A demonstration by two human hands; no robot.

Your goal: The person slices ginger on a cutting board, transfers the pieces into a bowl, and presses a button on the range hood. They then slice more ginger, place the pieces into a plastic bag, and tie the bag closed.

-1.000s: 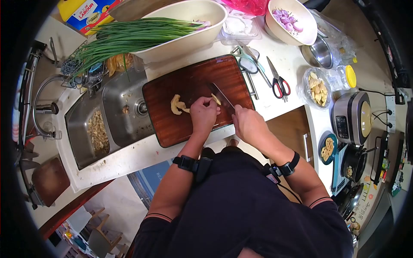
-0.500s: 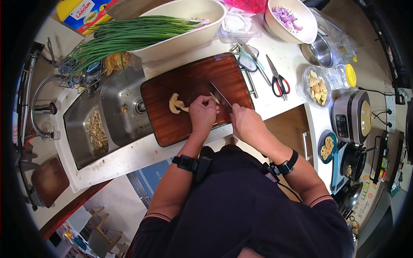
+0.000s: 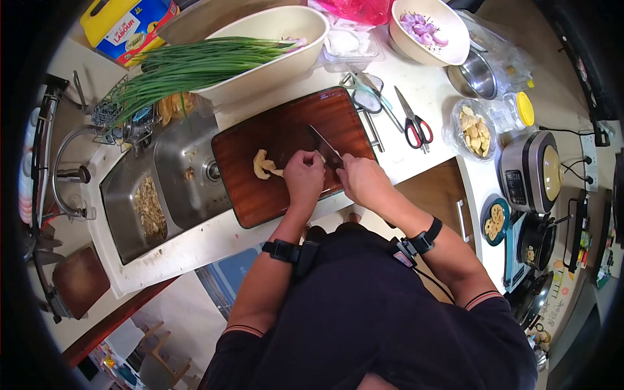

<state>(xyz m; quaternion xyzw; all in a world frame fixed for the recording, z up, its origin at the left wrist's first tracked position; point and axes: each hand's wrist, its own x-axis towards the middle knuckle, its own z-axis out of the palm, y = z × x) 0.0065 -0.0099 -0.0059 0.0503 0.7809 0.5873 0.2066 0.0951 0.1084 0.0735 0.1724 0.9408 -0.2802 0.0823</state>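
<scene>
The right hand grips a knife on the cutting board; the left hand pinches what looks like ginger.

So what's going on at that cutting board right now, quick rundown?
Right hand grips knife, blade down on board. Left hand pins ginger piece under its fingers. Another ginger chunk lies beside it on cutting board. Nothing in the way.

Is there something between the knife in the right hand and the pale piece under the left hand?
Nothing visible: the knife in the right hand lies directly beside the left hand, whose fingers hide most of that piece.
</scene>
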